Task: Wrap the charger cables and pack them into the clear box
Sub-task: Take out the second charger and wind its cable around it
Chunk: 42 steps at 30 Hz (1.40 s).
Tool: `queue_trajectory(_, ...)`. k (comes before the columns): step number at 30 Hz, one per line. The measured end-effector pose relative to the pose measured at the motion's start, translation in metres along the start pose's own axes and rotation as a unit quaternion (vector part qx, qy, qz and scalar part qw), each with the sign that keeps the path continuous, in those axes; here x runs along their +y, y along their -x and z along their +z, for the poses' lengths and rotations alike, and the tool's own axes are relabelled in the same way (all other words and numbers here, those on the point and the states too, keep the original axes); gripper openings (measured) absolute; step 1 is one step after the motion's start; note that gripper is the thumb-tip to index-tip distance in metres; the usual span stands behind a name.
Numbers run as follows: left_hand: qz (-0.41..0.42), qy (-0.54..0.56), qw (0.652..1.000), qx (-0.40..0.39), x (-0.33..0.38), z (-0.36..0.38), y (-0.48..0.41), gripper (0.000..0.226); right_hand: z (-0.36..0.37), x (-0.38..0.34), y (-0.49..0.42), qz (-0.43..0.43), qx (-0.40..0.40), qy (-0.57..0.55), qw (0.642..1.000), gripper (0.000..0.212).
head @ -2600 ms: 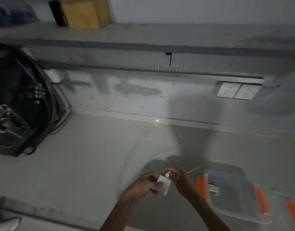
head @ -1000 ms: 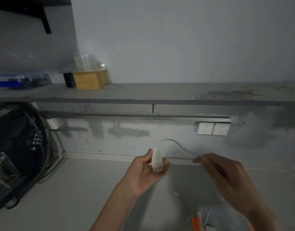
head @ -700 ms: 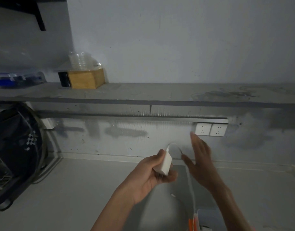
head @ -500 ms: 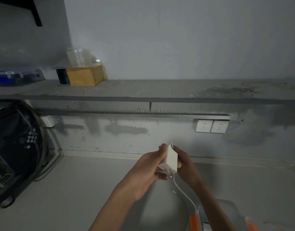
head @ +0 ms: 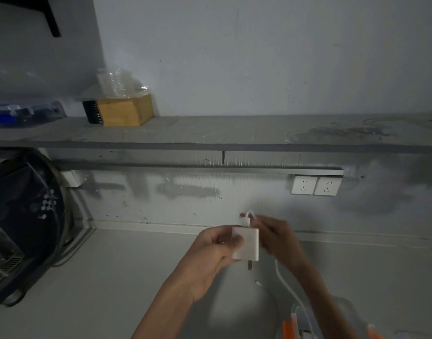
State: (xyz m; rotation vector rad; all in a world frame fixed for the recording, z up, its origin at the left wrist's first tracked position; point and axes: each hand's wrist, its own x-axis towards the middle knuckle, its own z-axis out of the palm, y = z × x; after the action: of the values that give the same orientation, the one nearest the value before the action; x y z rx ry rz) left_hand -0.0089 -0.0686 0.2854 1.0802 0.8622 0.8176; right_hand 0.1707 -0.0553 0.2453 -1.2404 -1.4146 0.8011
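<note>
My left hand (head: pixel 211 259) grips a white charger block (head: pixel 247 243) held up above the grey counter, metal prongs pointing down. A white cable (head: pixel 287 286) leaves the block's top connector, passes behind it and hangs down to the right. My right hand (head: pixel 279 237) sits just behind and right of the block, fingers closed on the cable near the connector. The clear box (head: pixel 298 321) with orange latches shows only partly at the bottom edge, below my right forearm, and the cable runs down into it.
A grey shelf (head: pixel 210 133) spans the wall with a wooden box (head: pixel 125 110) and clear cups on it. Two white wall sockets (head: pixel 316 185) sit under the shelf at right. A dark round appliance (head: pixel 24 216) stands at far left.
My hands lifted the charger off the counter. My right hand swung the cable out to the right, then came back behind the block. The block has turned so its flat face shows.
</note>
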Motion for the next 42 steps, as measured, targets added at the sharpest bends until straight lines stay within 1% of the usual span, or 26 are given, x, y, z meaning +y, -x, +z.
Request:
queue_trajectory(1,0.001,0.022,1.000,0.005,0.001,-0.001,-0.004,0.023,0.013,0.011,0.009,0.026,-0.034,-0.011,0.999,0.017)
queue_trajectory(2,-0.001,0.043,0.999,0.011,0.001,-0.002,-0.009,0.025,0.025,0.024,0.021,0.031,-0.057,0.003,0.998,0.027)
queue_trajectory(3,-0.001,0.061,0.998,0.017,0.002,-0.003,-0.014,0.025,0.038,0.035,0.034,0.040,-0.071,0.014,0.997,0.031)
queue_trajectory(5,0.006,0.055,0.998,0.036,0.002,-0.011,-0.023,0.019,0.057,0.050,0.066,0.065,-0.083,-0.003,0.994,0.018)
queue_trajectory(6,0.011,0.039,0.998,0.050,0.001,-0.015,-0.029,0.018,0.061,0.053,0.080,0.068,-0.077,0.003,0.995,0.022)
queue_trajectory(8,0.022,0.005,0.995,0.099,-0.002,-0.024,-0.040,0.021,0.060,0.050,0.095,0.081,-0.126,0.098,0.984,0.032)
queue_trajectory(9,0.028,-0.006,0.992,0.122,-0.005,-0.028,-0.044,0.020,0.055,0.046,0.098,0.087,-0.163,0.165,0.969,0.034)
queue_trajectory(10,0.029,-0.012,0.990,0.137,-0.008,-0.031,-0.048,0.016,0.050,0.036,0.099,0.085,-0.180,0.213,0.957,0.035)
queue_trajectory(11,0.024,-0.019,0.990,0.140,-0.012,-0.033,-0.051,0.013,0.044,0.023,0.099,0.053,-0.188,0.268,0.944,0.035)
queue_trajectory(12,0.013,-0.032,0.990,0.136,-0.016,-0.034,-0.053,0.011,0.035,0.012,0.098,-0.045,-0.149,0.322,0.934,0.034)
queue_trajectory(13,-0.001,-0.049,0.990,0.129,-0.021,-0.035,-0.054,0.013,0.024,0.000,0.096,-0.102,-0.121,0.372,0.914,0.035)
queue_trajectory(14,-0.013,-0.065,0.990,0.121,-0.024,-0.035,-0.055,0.017,0.012,-0.013,0.094,-0.144,-0.089,0.383,0.908,0.037)
queue_trajectory(16,-0.039,-0.069,0.990,0.114,-0.026,-0.033,-0.054,0.027,-0.009,-0.032,0.087,-0.197,-0.066,0.414,0.886,0.036)
queue_trajectory(19,-0.054,-0.058,0.991,0.107,-0.019,-0.028,-0.052,0.021,-0.030,-0.055,0.074,-0.253,-0.064,0.477,0.839,0.034)
queue_trajectory(21,-0.033,-0.117,0.987,0.108,-0.013,-0.023,-0.047,0.022,-0.035,-0.064,0.066,-0.288,-0.060,0.484,0.824,0.031)
queue_trajectory(23,-0.010,-0.186,0.979,0.083,-0.007,-0.013,-0.039,0.018,-0.040,-0.072,0.055,-0.307,-0.049,0.470,0.826,0.026)
queue_trajectory(26,0.014,-0.240,0.970,0.021,0.000,0.003,-0.022,0.019,-0.054,-0.091,0.037,-0.337,-0.027,0.447,0.828,0.019)
queue_trajectory(27,0.025,-0.258,0.966,0.010,0.002,0.008,-0.016,0.018,-0.057,-0.095,0.032,-0.343,-0.020,0.434,0.833,0.017)
queue_trajectory(29,0.067,-0.314,0.947,-0.001,0.009,0.017,-0.005,0.016,-0.060,-0.100,0.020,-0.333,-0.006,0.399,0.854,0.013)
queue_trajectory(31,0.115,-0.376,0.919,-0.010,0.015,0.024,0.007,0.020,-0.061,-0.093,0.004,-0.278,0.000,0.341,0.898,0.010)
queue_trajectory(32,0.125,-0.385,0.914,-0.015,0.017,0.026,0.012,0.020,-0.060,-0.086,-0.003,-0.237,-0.012,0.299,0.924,0.011)
queue_trajectory(33,0.122,-0.382,0.916,-0.023,0.019,0.027,0.015,0.020,-0.059,-0.075,-0.009,-0.194,-0.031,0.250,0.948,0.012)
queue_trajectory(35,0.114,-0.377,0.919,-0.033,0.023,0.025,0.017,0.020,-0.054,-0.052,-0.015,-0.130,-0.063,0.162,0.976,0.016)
queue_trajectory(37,0.107,-0.369,0.922,-0.040,0.023,0.020,0.015,0.020,-0.048,-0.029,-0.014,-0.087,-0.064,0.083,0.991,0.016)
queue_trajectory(39,0.097,-0.329,0.938,-0.052,0.023,0.015,0.013,0.022,-0.039,-0.006,-0.009,-0.041,-0.048,0.019,0.998,0.011)
queue_trajectory(42,0.075,-0.250,0.964,-0.055,0.022,0.014,0.012,0.025,-0.013,0.021,0.008,0.015,-0.047,-0.008,0.999,0.027)
